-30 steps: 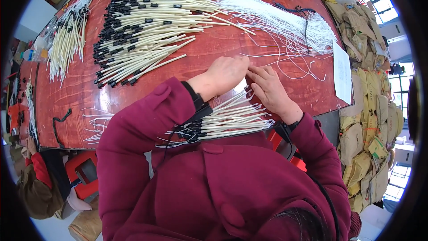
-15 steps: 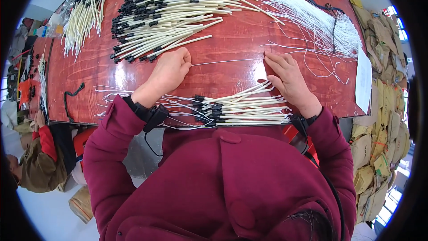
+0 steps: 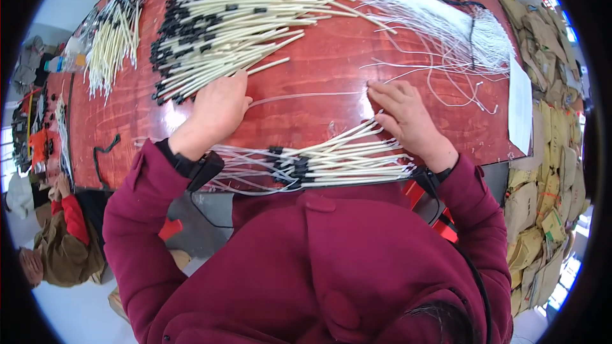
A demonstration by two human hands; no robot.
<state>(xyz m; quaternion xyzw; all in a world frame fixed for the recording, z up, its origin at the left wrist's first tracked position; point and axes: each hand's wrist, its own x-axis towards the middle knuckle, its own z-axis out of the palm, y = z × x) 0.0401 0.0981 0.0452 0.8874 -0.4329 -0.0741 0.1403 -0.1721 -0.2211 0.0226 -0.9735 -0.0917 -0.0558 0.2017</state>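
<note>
My left hand (image 3: pixel 220 108) is closed, knuckles up, at the lower edge of a large pile of cream tubes with black connectors (image 3: pixel 255 22). A thin white wire (image 3: pixel 306 95) runs from its thumb side across the red table to my right hand (image 3: pixel 408 114). The left fingertips are hidden beneath the hand. My right hand lies with fingers stretched out and thumb apart, its fingertips on the wire's right end. Between my hands and the near table edge lies a smaller bunch of cream tubes (image 3: pixel 344 159) with black connectors and white wires.
A thick bundle of white wires (image 3: pixel 440 16) lies at the back right, beside a white paper sheet (image 3: pixel 519 111). Another bunch of tubes (image 3: pixel 115 41) sits at the back left. Brown sacks (image 3: pixel 542 153) are stacked along the right. Another person (image 3: pixel 67 229) works at the left.
My left hand has moved left, up against the large pile. The wire between my hands shows a longer stretch and now bows slightly. My right hand has barely moved.
</note>
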